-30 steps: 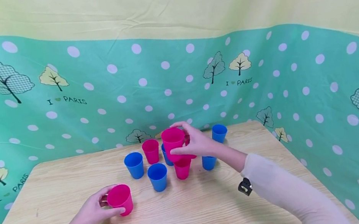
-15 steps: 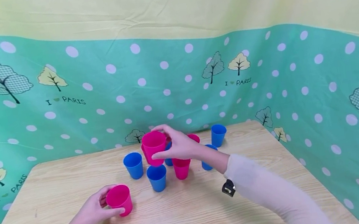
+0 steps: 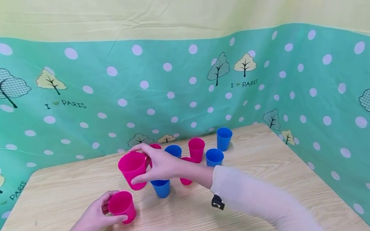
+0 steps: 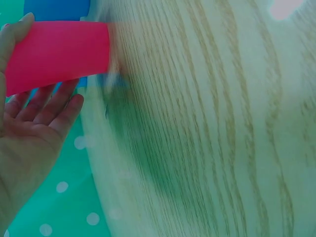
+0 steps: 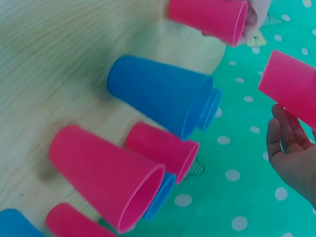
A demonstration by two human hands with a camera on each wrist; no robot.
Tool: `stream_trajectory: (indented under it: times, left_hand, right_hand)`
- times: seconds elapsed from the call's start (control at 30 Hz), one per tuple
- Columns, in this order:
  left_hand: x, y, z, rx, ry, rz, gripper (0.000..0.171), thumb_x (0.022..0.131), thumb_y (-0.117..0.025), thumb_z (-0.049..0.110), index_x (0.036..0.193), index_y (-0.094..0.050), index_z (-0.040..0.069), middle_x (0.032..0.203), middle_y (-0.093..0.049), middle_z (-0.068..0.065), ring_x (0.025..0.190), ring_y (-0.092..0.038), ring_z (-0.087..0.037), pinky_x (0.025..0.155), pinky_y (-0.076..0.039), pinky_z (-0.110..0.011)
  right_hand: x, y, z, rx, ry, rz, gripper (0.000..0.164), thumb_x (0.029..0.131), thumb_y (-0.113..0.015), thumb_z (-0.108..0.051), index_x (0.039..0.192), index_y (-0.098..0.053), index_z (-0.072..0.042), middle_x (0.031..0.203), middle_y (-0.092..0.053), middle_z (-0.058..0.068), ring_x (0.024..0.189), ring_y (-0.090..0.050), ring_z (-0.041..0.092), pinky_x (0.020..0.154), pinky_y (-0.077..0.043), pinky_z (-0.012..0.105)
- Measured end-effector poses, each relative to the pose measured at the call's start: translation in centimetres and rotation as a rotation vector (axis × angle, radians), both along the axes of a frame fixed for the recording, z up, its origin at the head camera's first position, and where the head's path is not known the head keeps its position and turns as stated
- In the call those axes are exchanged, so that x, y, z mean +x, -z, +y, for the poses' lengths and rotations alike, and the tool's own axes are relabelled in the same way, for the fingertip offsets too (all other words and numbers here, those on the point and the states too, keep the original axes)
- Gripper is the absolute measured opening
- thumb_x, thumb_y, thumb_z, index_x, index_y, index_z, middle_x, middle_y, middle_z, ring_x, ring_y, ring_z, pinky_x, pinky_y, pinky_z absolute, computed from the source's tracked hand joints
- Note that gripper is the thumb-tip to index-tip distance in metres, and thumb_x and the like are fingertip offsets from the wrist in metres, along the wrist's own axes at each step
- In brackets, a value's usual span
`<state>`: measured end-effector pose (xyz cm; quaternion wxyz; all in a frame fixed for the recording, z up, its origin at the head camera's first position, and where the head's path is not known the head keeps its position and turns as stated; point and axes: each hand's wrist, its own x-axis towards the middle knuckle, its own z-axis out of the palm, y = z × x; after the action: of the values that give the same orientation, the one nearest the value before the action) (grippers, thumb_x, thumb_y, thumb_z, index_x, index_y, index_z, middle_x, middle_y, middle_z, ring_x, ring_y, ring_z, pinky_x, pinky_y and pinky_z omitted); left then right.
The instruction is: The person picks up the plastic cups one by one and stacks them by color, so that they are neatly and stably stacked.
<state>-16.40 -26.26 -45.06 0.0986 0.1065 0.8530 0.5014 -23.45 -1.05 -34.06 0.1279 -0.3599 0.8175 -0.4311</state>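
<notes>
My left hand (image 3: 94, 217) grips a pink cup (image 3: 123, 209) that stands upright at the left front of the group, thumb on the near side and fingers behind. In the left wrist view the pink cup (image 4: 59, 54) has its base at the wooden tabletop. Raised above the table, a second pink cup (image 3: 132, 173) is held between the thumb and fingers of my right hand (image 3: 160, 166), up and to the right of the left hand's cup. The right wrist view shows this pink cup (image 5: 291, 84) clear of the others. A blue cup behind it is hidden in the head view.
Upright cups stand on the wooden table (image 3: 255, 204): a near blue cup (image 3: 162, 190), a pink cup (image 3: 186, 180) partly behind the right forearm, a blue cup (image 3: 214, 156), a back pink cup (image 3: 197, 149) and a far-right blue cup (image 3: 224, 139). A dotted cloth (image 3: 164, 74) hangs behind.
My right hand has carried its pink cup leftward across the group and slightly down, toward the left hand. The left hand stays in place on its cup.
</notes>
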Motion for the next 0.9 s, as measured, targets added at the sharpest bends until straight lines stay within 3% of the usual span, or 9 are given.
stream_trajectory:
  times: [0.27, 0.5, 0.7, 0.9]
  left_hand:
    - [0.2, -0.1, -0.1, -0.01, 0.023, 0.026, 0.068, 0.075, -0.079, 0.022, 0.127, -0.043, -0.002, 0.115, -0.06, -0.015, 0.094, -0.063, -0.006, 0.081, -0.052, -0.02]
    - [0.2, -0.3, 0.1, -0.038, 0.005, 0.007, 0.078, 0.076, -0.077, 0.024, 0.136, -0.035, -0.003, 0.121, -0.058, -0.017, 0.102, -0.062, -0.021, 0.08, -0.051, -0.019]
    - [0.3, -0.1, 0.1, -0.037, 0.0, 0.03, 0.071, 0.074, -0.079, 0.023, 0.13, -0.042, -0.002, 0.119, -0.058, -0.017, 0.095, -0.062, -0.007, 0.08, -0.052, -0.021]
    - [0.2, -0.1, 0.0, -0.065, -0.005, 0.059, 0.068, 0.074, -0.079, 0.026, 0.128, -0.046, 0.001, 0.119, -0.059, -0.014, 0.096, -0.06, -0.005, 0.079, -0.051, -0.022]
  right_hand:
    - [1.2, 0.5, -2.2, 0.034, -0.007, 0.017, 0.078, 0.072, -0.08, -0.032, 0.135, -0.036, -0.024, 0.113, -0.058, -0.008, 0.097, -0.056, 0.0, 0.072, -0.051, 0.014]
    - [1.9, 1.4, -3.2, 0.054, -0.043, 0.04, 0.076, 0.074, -0.079, -0.032, 0.135, -0.036, -0.023, 0.111, -0.059, -0.01, 0.094, -0.056, -0.001, 0.072, -0.049, 0.012]
    - [2.4, 2.0, -3.6, 0.062, -0.054, 0.033, 0.077, 0.074, -0.079, -0.032, 0.136, -0.035, -0.024, 0.111, -0.058, -0.011, 0.092, -0.054, -0.003, 0.07, -0.049, 0.013]
    - [2.7, 2.3, -4.0, 0.09, -0.043, 0.054, 0.077, 0.074, -0.079, -0.033, 0.137, -0.034, -0.027, 0.112, -0.058, -0.013, 0.096, -0.054, -0.003, 0.071, -0.048, 0.012]
